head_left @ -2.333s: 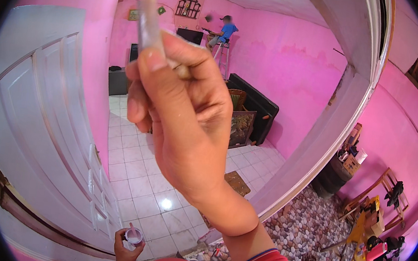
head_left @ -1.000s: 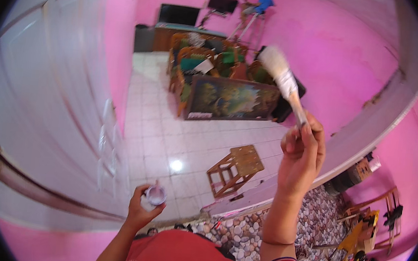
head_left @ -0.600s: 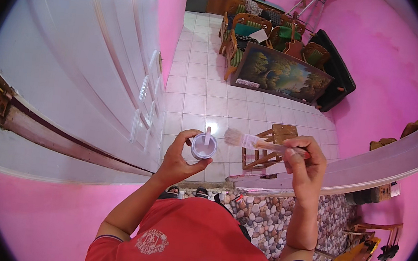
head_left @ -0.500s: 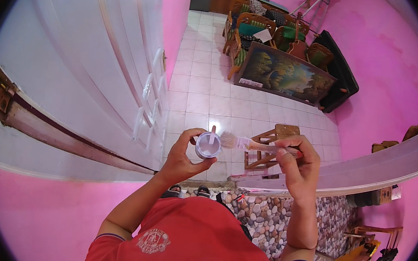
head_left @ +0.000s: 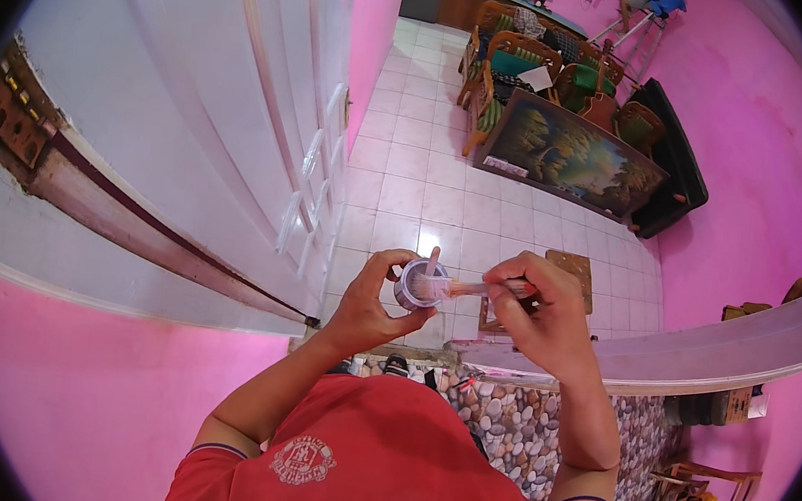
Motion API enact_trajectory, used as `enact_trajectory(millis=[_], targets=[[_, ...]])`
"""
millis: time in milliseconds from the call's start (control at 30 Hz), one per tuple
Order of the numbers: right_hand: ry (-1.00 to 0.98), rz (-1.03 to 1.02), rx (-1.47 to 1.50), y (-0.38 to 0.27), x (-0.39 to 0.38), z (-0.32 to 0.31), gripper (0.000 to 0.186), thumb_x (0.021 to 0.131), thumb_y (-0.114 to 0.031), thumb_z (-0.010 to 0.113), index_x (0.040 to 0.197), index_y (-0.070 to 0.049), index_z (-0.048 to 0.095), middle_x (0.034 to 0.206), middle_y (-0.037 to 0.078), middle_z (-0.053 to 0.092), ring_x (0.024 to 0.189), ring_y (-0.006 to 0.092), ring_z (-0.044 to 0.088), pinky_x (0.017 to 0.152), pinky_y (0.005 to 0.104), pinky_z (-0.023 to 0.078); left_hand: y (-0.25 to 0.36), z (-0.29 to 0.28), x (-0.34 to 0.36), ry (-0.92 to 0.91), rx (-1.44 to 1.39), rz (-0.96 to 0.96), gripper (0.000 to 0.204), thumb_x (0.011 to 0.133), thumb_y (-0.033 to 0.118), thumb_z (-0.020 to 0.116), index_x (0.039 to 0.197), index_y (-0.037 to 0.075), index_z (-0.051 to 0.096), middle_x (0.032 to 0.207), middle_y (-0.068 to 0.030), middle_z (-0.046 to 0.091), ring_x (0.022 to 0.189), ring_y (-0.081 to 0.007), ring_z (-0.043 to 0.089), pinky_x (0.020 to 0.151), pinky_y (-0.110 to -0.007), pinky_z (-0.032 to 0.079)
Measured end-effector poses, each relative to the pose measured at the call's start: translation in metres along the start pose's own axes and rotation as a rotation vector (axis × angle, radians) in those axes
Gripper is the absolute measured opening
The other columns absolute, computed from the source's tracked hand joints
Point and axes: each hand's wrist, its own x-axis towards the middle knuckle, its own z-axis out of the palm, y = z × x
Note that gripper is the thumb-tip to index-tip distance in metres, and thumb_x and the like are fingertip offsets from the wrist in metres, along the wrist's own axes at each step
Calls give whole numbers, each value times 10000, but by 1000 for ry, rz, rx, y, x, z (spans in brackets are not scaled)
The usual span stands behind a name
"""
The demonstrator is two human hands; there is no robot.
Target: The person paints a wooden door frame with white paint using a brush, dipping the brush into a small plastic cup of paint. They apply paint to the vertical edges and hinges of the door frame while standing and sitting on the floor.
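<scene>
My left hand is wrapped round a small paint can and holds it up in front of me. A flat stick stands in the can and leans on its far rim. My right hand grips a paintbrush by its handle, level and pointing left. The bristles are over the can's mouth, partly inside it; whether they touch the paint I cannot tell. Pale paint coats the brush near the bristles.
A white panelled door stands at the left, a pale door frame at the right. Beyond, a small wooden stool is on the tiles. Farther off are a framed painting, wooden chairs and a guitar.
My right hand has moved left, bringing the brush's bristles from beside the can to over its mouth. The view has shifted a little. My left hand still holds the can.
</scene>
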Motion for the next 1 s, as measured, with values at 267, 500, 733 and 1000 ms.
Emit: enact_trajectory(millis=[267,500,733,1000], targets=[[3,43,87,8,3,-2,155,880,2,663,1034,-9,668,793,47,631,698,95,577,639,255,464,2,-3,-6,19,39,-70,727,748,166,914,1348,55,517,1227,-79,615,1102,-195,577,976,-343,460],[158,360,495,28,-6,-10,114,952,-34,638,1047,7,685,761,6,626,623,38,500,556,217,380,2,-3,-6,28,13,-163,716,766,153,898,1366,52,520,1248,-76,601,1121,-193,568,997,-342,457],[257,521,766,64,-15,5,123,962,-69,640,1051,7,680,745,21,634,526,61,484,477,220,342,5,-5,-1,38,35,-151,718,770,151,896,1377,51,525,1248,-77,597,1118,-191,566,993,-336,453],[289,539,920,77,-25,13,160,1005,-140,647,1075,3,669,729,23,630,498,75,488,435,232,339,6,-3,3,61,68,-49,675,775,150,893,1349,60,549,1236,-75,599,1118,-194,570,970,-330,448]])
